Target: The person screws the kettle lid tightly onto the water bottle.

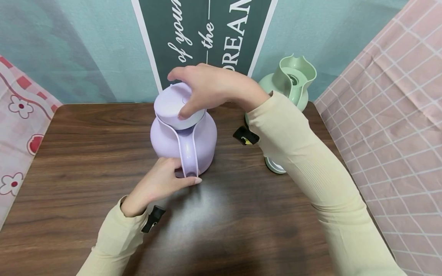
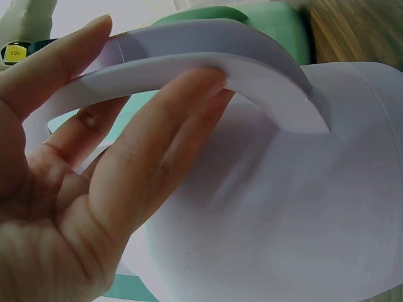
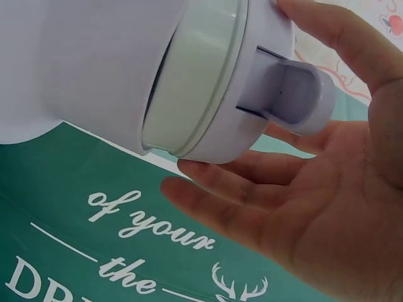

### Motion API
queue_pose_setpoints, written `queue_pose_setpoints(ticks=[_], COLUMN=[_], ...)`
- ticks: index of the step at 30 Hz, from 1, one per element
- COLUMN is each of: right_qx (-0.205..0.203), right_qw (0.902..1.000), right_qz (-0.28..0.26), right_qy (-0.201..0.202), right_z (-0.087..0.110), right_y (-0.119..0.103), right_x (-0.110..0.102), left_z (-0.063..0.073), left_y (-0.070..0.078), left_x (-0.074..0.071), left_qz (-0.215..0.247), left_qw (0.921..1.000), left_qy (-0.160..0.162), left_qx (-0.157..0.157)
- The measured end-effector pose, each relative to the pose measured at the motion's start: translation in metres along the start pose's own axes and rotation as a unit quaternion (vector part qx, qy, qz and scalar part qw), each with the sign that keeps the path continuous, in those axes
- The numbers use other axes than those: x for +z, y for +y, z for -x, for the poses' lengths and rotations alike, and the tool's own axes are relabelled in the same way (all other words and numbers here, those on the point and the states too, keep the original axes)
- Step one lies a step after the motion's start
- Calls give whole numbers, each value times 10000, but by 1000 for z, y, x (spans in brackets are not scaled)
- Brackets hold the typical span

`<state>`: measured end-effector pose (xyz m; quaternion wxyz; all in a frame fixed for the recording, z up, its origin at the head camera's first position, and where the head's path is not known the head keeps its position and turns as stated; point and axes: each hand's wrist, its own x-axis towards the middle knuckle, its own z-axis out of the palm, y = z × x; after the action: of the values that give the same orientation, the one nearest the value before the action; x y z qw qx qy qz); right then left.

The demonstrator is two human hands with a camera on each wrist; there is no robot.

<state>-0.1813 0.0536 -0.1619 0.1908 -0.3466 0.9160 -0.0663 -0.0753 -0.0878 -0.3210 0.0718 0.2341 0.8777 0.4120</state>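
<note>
The purple jug [image 1: 207, 142] stands on the bench [image 1: 86, 153] in front of me, towards the back edge. The green jug [image 1: 284, 82], partly behind my right sleeve [image 1: 310, 168], has an uncovered top; I can't make out any contents. My left hand [image 1: 160, 182] grips the purple jug's handle [image 1: 188, 153]; my right hand [image 1: 210, 86] holds its lid [image 1: 169, 101] by thumb and fingers. The lid's pale band [image 3: 192, 75] shows above the neck [image 3: 113, 69], so I judge it unseated, the fitting or removal half done. It hides what's inside.
</note>
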Motion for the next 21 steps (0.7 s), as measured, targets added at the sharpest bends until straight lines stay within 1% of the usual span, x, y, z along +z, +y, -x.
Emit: queue_pose_setpoints(ticks=[4, 9, 13, 21], right_qx=[86, 239, 335, 748], right_qw=[10000, 9993, 9986, 9952], right_qz=[-31, -254, -301, -424], right_qy=[-40, 137, 264, 465], right_z=[-2, -5, -6, -6], right_y=[-1, 0, 0, -2], right_x=[0, 3, 5, 9], left_z=[0, 0, 0, 0], left_y=[0, 0, 0, 0], left_x=[0, 0, 0, 0], left_qz=[10, 39, 61, 81], left_qw=[10000, 10000, 10000, 10000], left_qy=[-7, -28, -44, -49], left_qx=[-1, -11, -2, -4])
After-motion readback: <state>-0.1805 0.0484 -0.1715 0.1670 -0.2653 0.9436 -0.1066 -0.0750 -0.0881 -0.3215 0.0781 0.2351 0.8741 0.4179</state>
